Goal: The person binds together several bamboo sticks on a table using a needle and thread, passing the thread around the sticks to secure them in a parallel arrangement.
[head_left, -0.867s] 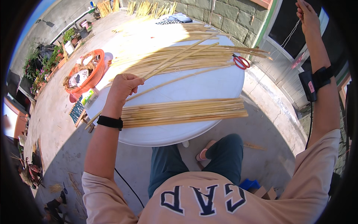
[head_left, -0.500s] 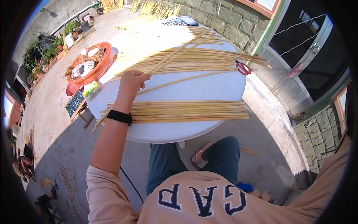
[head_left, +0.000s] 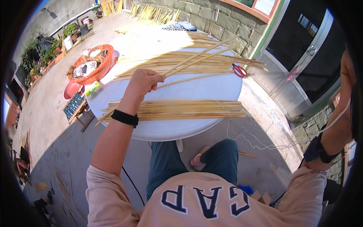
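Note:
My left hand (head_left: 145,82) is closed in a pinch round the near ends of a few pale straw stalks (head_left: 200,57), which slant up and away to the right. Below it, a neat row of stalks (head_left: 189,110) lies across the near part of the white round table (head_left: 162,133). My right hand (head_left: 347,70) is raised at the far right rim, its fingers mostly cut off from sight. A thin white thread (head_left: 261,145) hangs in loose loops between the right forearm and the right part of the row. Whether the right fingers grip it is hidden.
More stalks (head_left: 151,64) lie spread behind my left hand. Red-handled scissors (head_left: 239,70) rest at the table's right edge. An orange basin (head_left: 107,62) stands left, near a folding stool (head_left: 74,106). A stone wall and glass door (head_left: 291,41) rise at the right.
My left hand has shifted a little rightward with its stalks. My right arm has come into view at the right, and the thread, stretched high before, now droops low over the row.

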A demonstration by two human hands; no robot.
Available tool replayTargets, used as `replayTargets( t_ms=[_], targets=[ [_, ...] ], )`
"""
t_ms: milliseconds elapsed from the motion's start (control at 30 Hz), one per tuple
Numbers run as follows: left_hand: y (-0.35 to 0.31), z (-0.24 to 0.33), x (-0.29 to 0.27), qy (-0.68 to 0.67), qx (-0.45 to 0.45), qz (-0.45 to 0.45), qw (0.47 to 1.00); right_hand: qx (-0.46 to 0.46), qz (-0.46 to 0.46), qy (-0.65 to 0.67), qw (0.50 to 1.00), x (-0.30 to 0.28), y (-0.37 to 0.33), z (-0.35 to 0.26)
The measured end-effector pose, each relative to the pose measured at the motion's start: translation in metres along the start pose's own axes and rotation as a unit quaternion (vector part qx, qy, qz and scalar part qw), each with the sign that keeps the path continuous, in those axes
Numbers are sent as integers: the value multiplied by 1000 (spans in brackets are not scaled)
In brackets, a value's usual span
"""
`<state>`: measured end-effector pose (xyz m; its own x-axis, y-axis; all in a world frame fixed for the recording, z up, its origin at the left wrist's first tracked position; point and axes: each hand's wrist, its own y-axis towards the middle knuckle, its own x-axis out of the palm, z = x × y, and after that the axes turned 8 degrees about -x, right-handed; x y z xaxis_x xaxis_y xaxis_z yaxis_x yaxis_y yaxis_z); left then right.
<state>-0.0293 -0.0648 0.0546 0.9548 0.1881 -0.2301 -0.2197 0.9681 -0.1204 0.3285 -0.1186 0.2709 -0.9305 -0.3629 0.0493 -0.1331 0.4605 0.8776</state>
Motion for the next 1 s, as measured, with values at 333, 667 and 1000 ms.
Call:
replayTargets(
  t_ms=[333, 667, 1000],
  targets=[
    [-55, 10, 37, -37, -81, -109, 990, 455, -79, 2, 887, 73, -212, 157],
    [-58, 4, 60, -49, -101, -122, 986, 425, -30, -12, 905, 68, -223, 161],
    [-56, 5, 70, -28, -106, -125, 986, 421, -14, 6, 907, 63, -222, 163]
  ],
)
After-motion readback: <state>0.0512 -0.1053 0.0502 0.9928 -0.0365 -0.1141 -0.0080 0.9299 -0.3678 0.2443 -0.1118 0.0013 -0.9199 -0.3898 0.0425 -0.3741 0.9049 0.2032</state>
